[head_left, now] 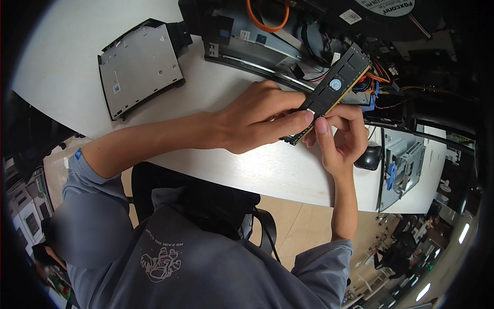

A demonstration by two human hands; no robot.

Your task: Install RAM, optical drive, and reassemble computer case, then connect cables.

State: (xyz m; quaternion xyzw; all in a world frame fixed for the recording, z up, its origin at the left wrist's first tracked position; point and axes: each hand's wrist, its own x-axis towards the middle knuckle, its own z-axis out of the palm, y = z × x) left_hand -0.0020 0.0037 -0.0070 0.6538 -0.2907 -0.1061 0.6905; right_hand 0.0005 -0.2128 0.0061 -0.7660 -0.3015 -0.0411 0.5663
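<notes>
A black RAM stick [343, 73] with a gold contact edge and a round pale sticker is tilted in front of me, its upper end toward the open computer case. My left hand [267, 118] is closed on its lower part, thumb on the face and fingers behind. My right hand [342, 135] pinches the stick's lower edge between thumb and bent fingers, close to the left thumb. Beyond the stick lies the open computer case [252, 50], with an orange cable [267, 28] and several coloured wires inside.
On the white table [56, 67], an optical drive [141, 67] in a black frame lies at the left. A black mouse [369, 158] sits right of my right hand. Farther right is a metal side panel [401, 167] with a blue latch. The table's near edge curves past my body.
</notes>
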